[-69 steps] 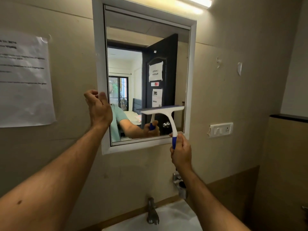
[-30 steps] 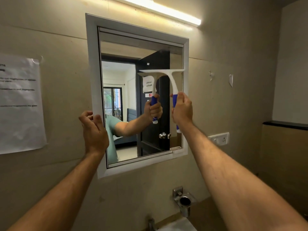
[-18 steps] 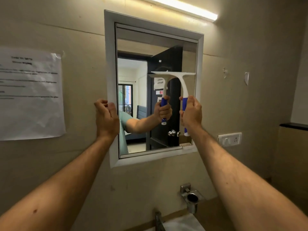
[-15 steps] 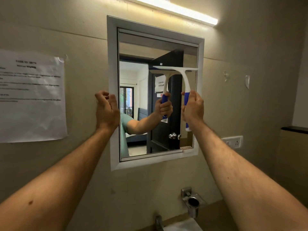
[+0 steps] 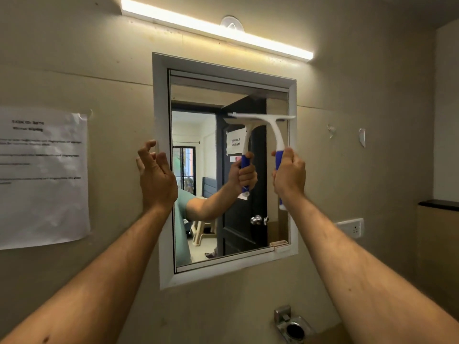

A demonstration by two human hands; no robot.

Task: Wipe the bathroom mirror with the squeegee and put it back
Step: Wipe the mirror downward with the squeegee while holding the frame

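Note:
A white-framed mirror hangs on the beige wall. My right hand grips the blue handle of a white squeegee. Its blade lies level against the glass in the upper right part of the mirror, reaching the right frame. My left hand hovers at the frame's left edge, fingers spread and curled, holding nothing. The glass reflects my arm, the squeegee and a dark door.
A printed paper sheet is taped to the wall at left. A strip light runs above the mirror. A switch and socket plate sits at right, a metal holder below the mirror, a dark ledge far right.
The squeegee went from the mirror's bottom up to its upper right part. My left hand, which gripped the left frame, has let go and opened. The view has tilted upward.

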